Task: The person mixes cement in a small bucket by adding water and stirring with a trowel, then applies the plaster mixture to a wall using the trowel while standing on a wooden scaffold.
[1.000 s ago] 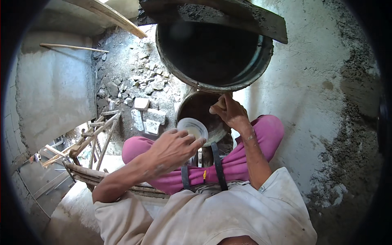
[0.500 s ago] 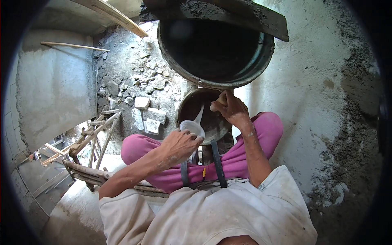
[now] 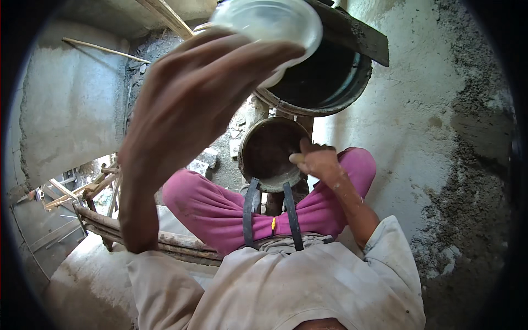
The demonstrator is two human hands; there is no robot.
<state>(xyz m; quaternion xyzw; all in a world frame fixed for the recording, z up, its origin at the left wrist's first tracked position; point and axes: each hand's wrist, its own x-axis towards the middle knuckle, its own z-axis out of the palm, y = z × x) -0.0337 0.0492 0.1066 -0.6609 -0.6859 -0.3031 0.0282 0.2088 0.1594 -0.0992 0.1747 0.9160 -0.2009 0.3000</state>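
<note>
Raised high and close to the camera, my left hand (image 3: 190, 91) is closed on the edge of a translucent white plastic bowl (image 3: 269, 21). The bowl overlaps the left part of a large dark drum (image 3: 314, 110), and what it contains cannot be made out. Between my knees stands a smaller round bucket (image 3: 278, 185) with a dark inside. My right hand (image 3: 323, 162) is at the bucket's right rim, wrapped round a pale handle (image 3: 296, 158). The tool's far end is lost in the dark bucket.
A board (image 3: 360, 36) lies across the drum's top. A rough plastered wall (image 3: 407, 126) rises on the right. Wooden poles (image 3: 110, 225) run beside my left knee, with pale blocks (image 3: 206, 158) and rubble beyond them.
My left hand has lifted the bowl from above the bucket up toward the camera and the drum. The white stream at the bowl is gone. My right hand has shifted slightly down and right.
</note>
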